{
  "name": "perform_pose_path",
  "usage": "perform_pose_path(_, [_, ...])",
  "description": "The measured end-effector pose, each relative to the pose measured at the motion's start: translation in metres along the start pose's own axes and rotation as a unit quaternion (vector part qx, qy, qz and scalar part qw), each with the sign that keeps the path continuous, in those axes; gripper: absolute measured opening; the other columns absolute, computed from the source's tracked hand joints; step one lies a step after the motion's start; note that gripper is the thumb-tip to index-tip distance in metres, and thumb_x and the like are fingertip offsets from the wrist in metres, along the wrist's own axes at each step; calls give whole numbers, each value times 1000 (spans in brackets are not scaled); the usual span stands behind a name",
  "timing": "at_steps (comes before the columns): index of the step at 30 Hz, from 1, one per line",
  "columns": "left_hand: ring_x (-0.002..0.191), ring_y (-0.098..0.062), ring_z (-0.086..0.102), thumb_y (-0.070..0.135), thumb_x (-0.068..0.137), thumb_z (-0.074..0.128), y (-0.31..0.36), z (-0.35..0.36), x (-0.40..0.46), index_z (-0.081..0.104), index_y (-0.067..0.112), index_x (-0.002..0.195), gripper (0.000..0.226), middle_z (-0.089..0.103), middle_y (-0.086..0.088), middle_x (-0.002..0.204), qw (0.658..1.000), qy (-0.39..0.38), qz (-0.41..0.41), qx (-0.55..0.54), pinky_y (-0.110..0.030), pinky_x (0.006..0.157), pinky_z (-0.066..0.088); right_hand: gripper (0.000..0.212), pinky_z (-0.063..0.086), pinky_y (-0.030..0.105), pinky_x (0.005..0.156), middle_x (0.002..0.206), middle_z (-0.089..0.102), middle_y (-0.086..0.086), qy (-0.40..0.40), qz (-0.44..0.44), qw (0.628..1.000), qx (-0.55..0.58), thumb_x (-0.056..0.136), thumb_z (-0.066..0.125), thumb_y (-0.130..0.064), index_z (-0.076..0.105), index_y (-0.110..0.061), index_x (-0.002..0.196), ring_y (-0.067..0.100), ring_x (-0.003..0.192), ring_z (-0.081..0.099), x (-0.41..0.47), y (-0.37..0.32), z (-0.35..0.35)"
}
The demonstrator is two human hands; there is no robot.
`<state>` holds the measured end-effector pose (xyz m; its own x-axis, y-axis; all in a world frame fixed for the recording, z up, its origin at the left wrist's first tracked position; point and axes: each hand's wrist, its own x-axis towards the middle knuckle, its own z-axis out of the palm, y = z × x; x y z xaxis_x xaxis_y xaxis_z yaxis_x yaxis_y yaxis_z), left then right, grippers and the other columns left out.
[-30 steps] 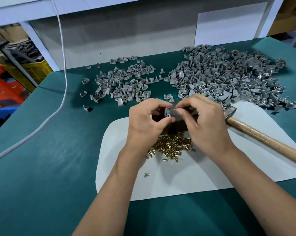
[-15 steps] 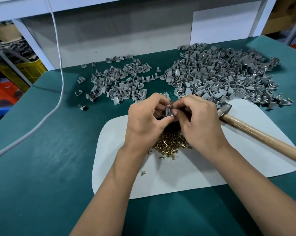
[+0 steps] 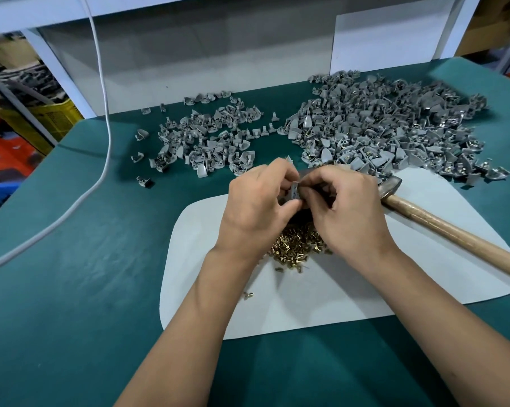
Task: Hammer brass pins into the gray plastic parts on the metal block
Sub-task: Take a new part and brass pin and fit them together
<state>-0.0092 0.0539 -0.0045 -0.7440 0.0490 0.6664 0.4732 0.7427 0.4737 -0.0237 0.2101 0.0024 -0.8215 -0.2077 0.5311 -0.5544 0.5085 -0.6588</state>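
Nearby, hammer (image 3: 441, 227) beside right hand (image 3: 347, 212); hands hide metal block

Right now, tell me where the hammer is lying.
In the head view the hammer lies on the right side of the white mat, its head just beyond the right hand beside the big pile of gray parts, its wooden handle running toward the right edge.

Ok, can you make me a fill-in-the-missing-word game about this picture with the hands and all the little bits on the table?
1. The hammer has a handle made of ____.
2. The pile of brass pins lies on a ____ mat.
3. The left hand and the right hand pinch one small ____ part between them.
4. The bigger pile of gray parts is on the ____ side of the table.

Missing words: wood; white; gray; right
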Motion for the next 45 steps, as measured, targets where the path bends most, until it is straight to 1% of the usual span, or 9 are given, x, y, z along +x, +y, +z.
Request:
perform_pose_path(7, [72,-6,66,24,68,94,-11,-4,-1,71,10,88,34,70,9,76,994,3,-43,-97,-10,68,49,13,51,20,86,97,71,0,-18,-107,994,-9,90,75,-4,77,-8,102,9,92,66,3,13,-9])
perform_pose_path(13, [72,-16,71,23,67,96,-13,-5,-1,78,10,94,35,76,0,80,975,-16,-98,-199,-30,69,60,11,48,15,85,97,68,-1,9,-150,989,-7,90,76,-4,78,-8,101,3,93,62,3,18,-7])
perform_pose_path(17, [75,-32,73,18,74,92,-13,-4,-3,80,6,96,28,77,-7,82,954,-31,-136,-264,-45,73,63,8,45,13,85,96,68,-1,10,-150,989,-5,91,74,-4,77,-7,98,1,91,61,3,18,-7])
perform_pose_path(23, [76,-20,74,15,86,80,-12,-10,1,77,2,99,19,78,-6,85,944,-25,-119,-306,-29,72,59,5,47,14,79,89,69,-2,29,-93,995,12,91,75,-9,76,-9,95,4,85,61,3,16,-9])
perform_pose_path(26, [87,-20,76,7,80,85,-10,-8,0,76,6,109,31,79,-7,94,933,-42,-131,-334,-29,83,60,5,50,16,80,89,71,-5,53,-47,996,48,90,76,-12,78,-10,95,3,86,65,2,12,-9])
perform_pose_path(31, [89,-27,76,-1,76,85,-9,-3,0,75,7,106,33,79,-13,97,904,-30,-167,-393,-37,85,61,9,56,30,83,93,72,-5,27,-6,995,95,92,73,-9,78,-11,99,8,91,68,1,8,-8])
perform_pose_path(34, [84,-24,76,-2,75,83,-9,-3,0,75,5,104,30,79,-14,93,888,-31,-182,-421,-34,79,62,11,56,32,83,94,73,-3,22,-17,996,88,92,72,-7,78,-9,101,9,92,68,1,9,-9])
perform_pose_path(40, [82,-25,75,3,71,86,-9,-4,0,75,1,101,32,78,-16,90,883,-36,-188,-428,-31,76,62,6,51,17,81,90,73,-2,40,-66,997,14,90,75,-7,79,-8,95,6,84,64,0,6,-11])
perform_pose_path(45, [78,-22,77,-1,70,86,-7,-4,-1,76,2,96,28,79,-13,86,879,-42,-189,-435,-28,72,61,5,55,27,79,88,74,0,24,-61,998,11,89,75,-6,78,-6,93,11,82,67,0,6,-13])
